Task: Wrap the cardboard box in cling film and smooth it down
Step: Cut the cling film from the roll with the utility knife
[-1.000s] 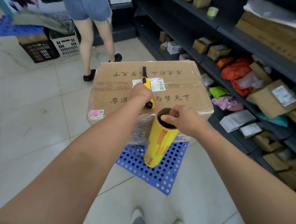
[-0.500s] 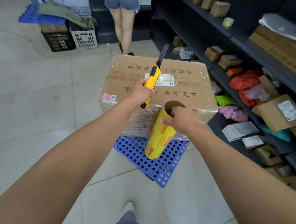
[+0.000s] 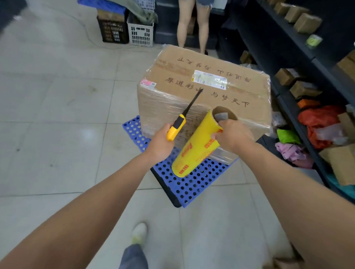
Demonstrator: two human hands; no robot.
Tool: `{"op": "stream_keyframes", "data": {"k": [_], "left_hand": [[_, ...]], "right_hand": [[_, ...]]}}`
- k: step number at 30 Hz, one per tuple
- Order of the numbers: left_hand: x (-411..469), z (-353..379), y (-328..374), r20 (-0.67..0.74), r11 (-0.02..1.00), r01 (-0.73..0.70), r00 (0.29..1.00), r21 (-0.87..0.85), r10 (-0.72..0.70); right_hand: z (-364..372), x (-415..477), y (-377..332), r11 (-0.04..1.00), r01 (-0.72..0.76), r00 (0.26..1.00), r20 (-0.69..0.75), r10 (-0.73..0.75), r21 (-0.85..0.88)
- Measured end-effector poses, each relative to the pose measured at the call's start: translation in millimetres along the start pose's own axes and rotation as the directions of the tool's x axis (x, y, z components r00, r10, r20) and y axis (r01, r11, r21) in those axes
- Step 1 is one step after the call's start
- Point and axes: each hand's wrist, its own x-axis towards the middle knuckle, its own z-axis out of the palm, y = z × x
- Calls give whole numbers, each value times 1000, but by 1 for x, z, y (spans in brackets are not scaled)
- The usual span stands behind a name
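Cardboard box [image 3: 203, 90] w/ wrinkled film

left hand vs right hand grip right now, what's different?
The left hand is closed around the yellow handle of the utility knife, blade extended toward the cardboard box. The right hand holds the yellow cling film roll at its open top end, fingers hooked into the core. The knife is thin and points up and away; the roll is thick and tilts down. Both hands are shut on yellow items in front of the box.

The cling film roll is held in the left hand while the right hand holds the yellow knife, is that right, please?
Not quite: the head view shows the cling film roll in the right hand, and the left hand holds the yellow knife.
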Motion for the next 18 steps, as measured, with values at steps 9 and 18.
{"op": "stream_keyframes", "data": {"k": [9,18], "left_hand": [[-1,36,-28,24,997,25,999,-68,-24],[12,51,-41,99,994,72,992,87,-81]], "right_hand": [[8,-5,16,997,42,999,-1,-42,-61],[6,-13,19,996,56,998,40,-54,-67]]}}
